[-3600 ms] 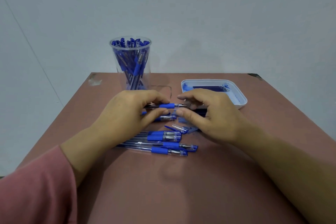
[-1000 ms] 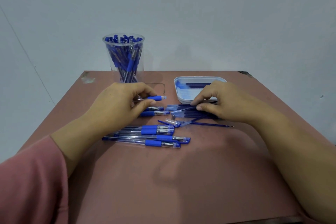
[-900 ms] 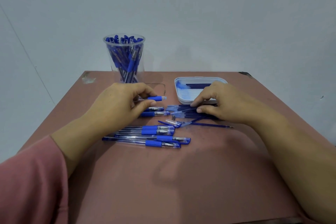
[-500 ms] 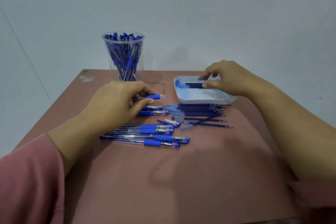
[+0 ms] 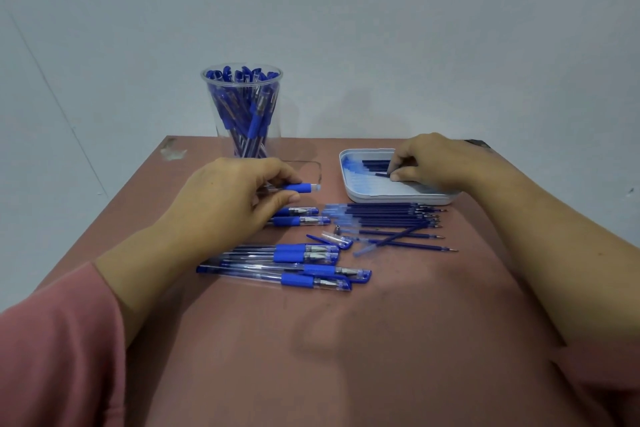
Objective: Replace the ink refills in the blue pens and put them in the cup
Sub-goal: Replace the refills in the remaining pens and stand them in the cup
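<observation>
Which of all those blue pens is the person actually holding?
The pen barrel pinched in the left hand, raised beside the cup. It has no tip fitted; the other loose pens lie flat on the table.

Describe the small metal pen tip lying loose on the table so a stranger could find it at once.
Start at the white tray on the table's far right, then drop to the row of dark blue refills lying just in front of it. At that row's left end, slightly nearer the person, sits the metal tip: a tiny grey cone, the only loose piece that is neither blue nor clear.
</observation>
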Demonstrator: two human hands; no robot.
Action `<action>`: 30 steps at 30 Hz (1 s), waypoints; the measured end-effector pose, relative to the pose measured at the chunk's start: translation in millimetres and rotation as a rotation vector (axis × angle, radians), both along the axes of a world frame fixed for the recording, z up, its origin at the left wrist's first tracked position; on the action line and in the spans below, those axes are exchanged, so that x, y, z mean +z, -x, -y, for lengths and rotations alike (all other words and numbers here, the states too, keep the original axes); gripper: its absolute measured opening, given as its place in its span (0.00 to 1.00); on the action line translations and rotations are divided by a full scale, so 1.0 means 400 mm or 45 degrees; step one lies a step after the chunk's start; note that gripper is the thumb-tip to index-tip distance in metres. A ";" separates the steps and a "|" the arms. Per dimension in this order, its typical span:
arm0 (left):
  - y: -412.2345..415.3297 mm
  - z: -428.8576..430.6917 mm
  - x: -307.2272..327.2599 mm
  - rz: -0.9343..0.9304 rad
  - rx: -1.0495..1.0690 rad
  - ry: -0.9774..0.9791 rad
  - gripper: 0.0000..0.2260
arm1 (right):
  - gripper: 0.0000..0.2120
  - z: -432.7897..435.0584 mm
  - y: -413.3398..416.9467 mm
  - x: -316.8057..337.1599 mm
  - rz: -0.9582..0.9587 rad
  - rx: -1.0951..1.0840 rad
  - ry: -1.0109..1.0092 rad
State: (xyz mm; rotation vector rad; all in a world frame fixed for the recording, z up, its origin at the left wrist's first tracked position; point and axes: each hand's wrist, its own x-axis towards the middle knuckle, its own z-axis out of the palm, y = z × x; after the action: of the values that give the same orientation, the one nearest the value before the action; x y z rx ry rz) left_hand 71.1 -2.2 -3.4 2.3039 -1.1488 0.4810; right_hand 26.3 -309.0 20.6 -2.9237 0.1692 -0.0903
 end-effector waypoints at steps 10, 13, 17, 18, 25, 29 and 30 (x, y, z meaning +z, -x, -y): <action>-0.001 -0.002 -0.001 0.027 -0.021 0.030 0.10 | 0.05 -0.070 0.068 0.040 0.215 0.079 -0.097; -0.001 -0.004 0.000 0.025 -0.033 0.060 0.11 | 0.08 -0.140 0.147 0.061 0.277 0.196 -0.210; 0.000 -0.003 -0.003 0.009 -0.049 0.093 0.11 | 0.12 -0.191 0.202 0.045 0.327 0.369 -0.249; 0.000 -0.002 -0.003 -0.002 -0.054 0.100 0.11 | 0.13 -0.187 0.201 0.037 0.326 0.382 -0.258; -0.001 0.002 -0.010 -0.059 -0.079 0.144 0.07 | 0.15 -0.146 0.172 0.007 0.353 0.412 -0.267; 0.005 0.005 -0.009 -0.069 -0.085 0.132 0.07 | 0.15 -0.135 0.163 0.000 0.370 0.426 -0.322; 0.005 0.004 -0.009 -0.071 -0.086 0.131 0.07 | 0.15 -0.135 0.163 0.000 0.375 0.434 -0.331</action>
State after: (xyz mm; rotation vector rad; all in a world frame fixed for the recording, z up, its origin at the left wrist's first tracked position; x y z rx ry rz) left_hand 69.1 -3.8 -6.8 2.1696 -1.1438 0.4376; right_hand -38.8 -255.0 20.7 -2.5971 -0.3369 -0.4069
